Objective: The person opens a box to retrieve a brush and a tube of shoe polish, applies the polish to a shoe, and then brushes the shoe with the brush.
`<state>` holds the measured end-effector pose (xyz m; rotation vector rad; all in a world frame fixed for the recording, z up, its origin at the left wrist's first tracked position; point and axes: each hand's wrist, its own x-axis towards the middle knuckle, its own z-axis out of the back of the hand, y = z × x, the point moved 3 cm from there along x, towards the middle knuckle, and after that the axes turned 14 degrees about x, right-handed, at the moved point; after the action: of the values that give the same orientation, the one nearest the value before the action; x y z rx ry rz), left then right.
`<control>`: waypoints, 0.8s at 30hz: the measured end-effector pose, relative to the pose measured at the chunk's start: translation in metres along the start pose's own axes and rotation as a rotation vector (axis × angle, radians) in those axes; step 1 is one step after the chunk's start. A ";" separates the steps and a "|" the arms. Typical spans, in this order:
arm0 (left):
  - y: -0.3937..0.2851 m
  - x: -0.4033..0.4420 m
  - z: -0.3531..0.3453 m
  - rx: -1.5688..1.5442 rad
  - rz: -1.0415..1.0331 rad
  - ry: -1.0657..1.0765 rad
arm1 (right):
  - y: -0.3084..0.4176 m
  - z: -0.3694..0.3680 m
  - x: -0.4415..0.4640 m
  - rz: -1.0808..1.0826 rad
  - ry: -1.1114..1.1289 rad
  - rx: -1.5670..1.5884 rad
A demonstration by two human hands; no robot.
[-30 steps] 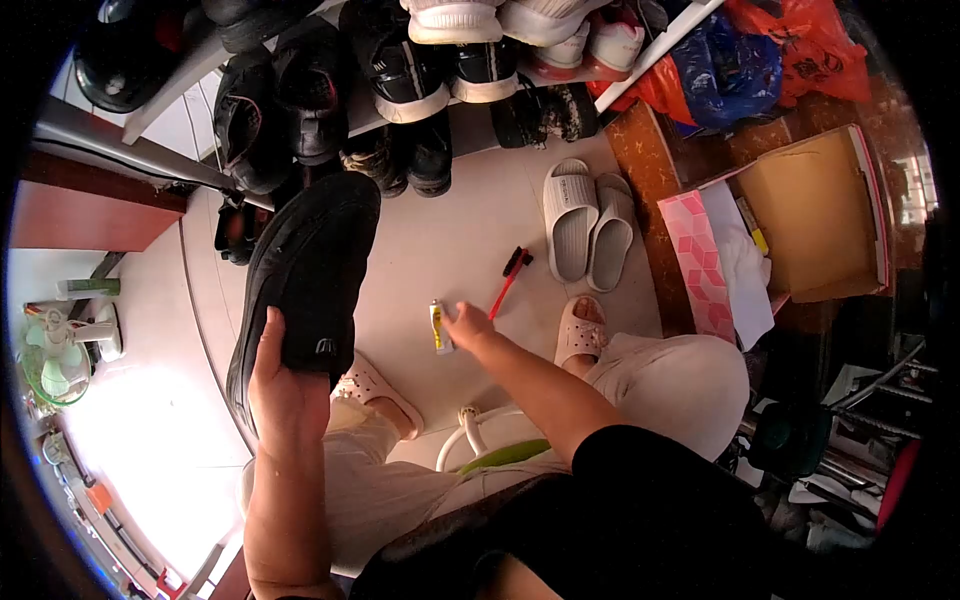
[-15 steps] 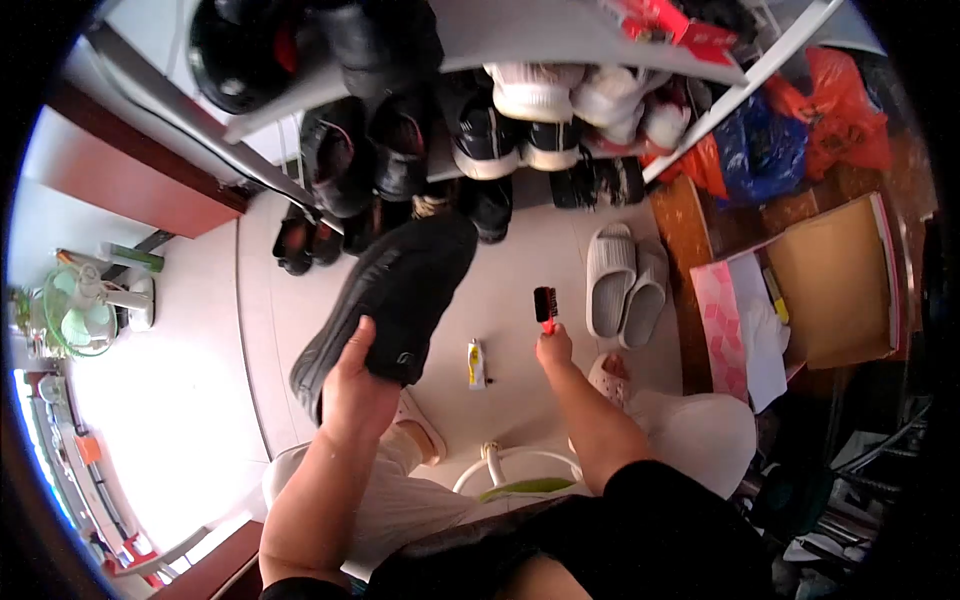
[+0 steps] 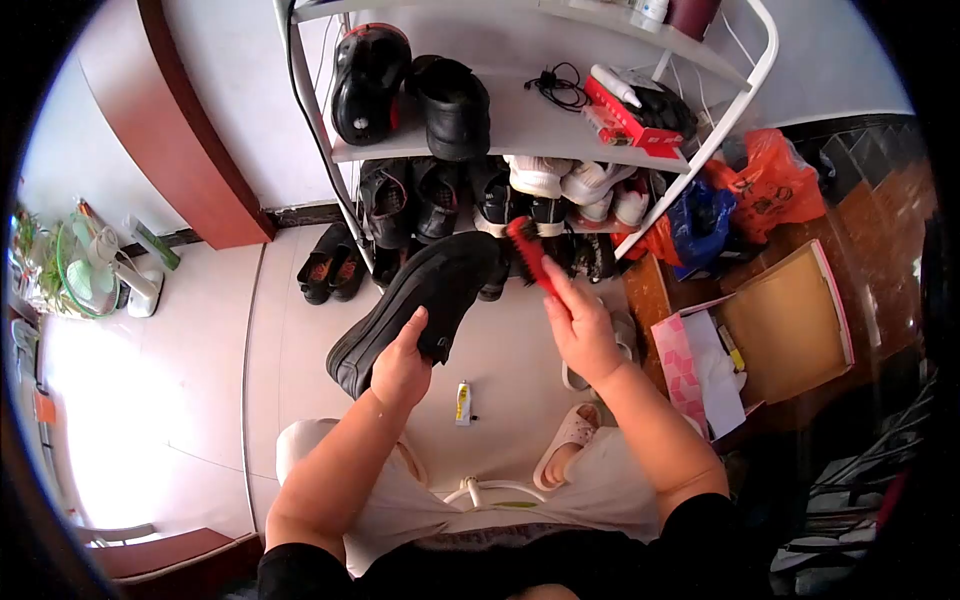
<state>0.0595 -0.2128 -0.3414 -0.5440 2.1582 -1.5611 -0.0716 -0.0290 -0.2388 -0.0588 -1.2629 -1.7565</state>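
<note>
From far away I see a long black shoe (image 3: 425,295), a red plastic brush (image 3: 533,256) with black bristles — and an open cardboard box (image 3: 790,310), tan inside, its side pink with paler diamond shapes.

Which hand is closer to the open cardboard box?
The right hand: holding the red brush, it is just left of the open cardboard box. The left hand, gripping the black shoe, is farther left, clearly farther from the box.
</note>
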 end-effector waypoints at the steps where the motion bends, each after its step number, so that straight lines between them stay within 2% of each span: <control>1: 0.002 0.002 -0.002 0.029 -0.024 0.012 | 0.004 -0.002 0.002 0.011 0.002 -0.005; 2: 0.004 0.004 -0.004 0.057 -0.049 0.024 | 0.010 -0.006 0.001 0.048 0.026 -0.017; 5: 0.004 0.007 -0.014 -0.135 0.055 0.079 | 0.017 -0.022 0.000 0.125 0.037 -0.113; 7: -0.027 -0.005 -0.038 -0.371 0.191 0.059 | 0.011 -0.032 0.000 0.020 0.131 -0.144; 9: -0.025 -0.006 -0.040 -0.340 0.185 0.045 | -0.003 -0.036 0.003 0.024 0.110 -0.138; 13: -0.017 -0.002 -0.034 -0.131 0.061 0.043 | -0.029 -0.028 0.011 0.008 -0.036 -0.248; 15: -0.010 0.004 -0.031 -0.084 0.037 0.062 | -0.026 -0.036 0.011 0.014 -0.007 -0.094; 16: -0.009 0.005 -0.030 0.011 0.010 0.080 | -0.018 -0.045 0.005 -0.017 0.095 -0.042; 17: -0.007 0.007 -0.028 0.107 -0.019 0.096 | -0.010 -0.058 0.002 0.057 0.148 0.014; 19: 0.011 0.012 -0.014 0.109 0.008 0.084 | 0.001 -0.060 0.004 0.090 0.143 0.039; 21: 0.011 0.009 -0.007 0.112 0.030 0.072 | -0.028 -0.045 0.009 -0.095 0.117 -0.097; 22: 0.005 0.006 -0.005 0.471 -0.077 0.040 | -0.037 -0.035 0.015 -0.088 0.030 -0.143; 23: -0.004 0.002 -0.007 0.826 -0.186 0.006 | -0.042 -0.029 0.018 -0.136 0.043 -0.197; 24: -0.010 0.000 -0.008 0.825 -0.186 0.006 | -0.037 -0.034 0.015 -0.074 0.047 -0.150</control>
<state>0.0559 -0.2097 -0.3298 -0.4511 1.2914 -2.3326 -0.0906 -0.0637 -0.2733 -0.0581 -1.1107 -1.9035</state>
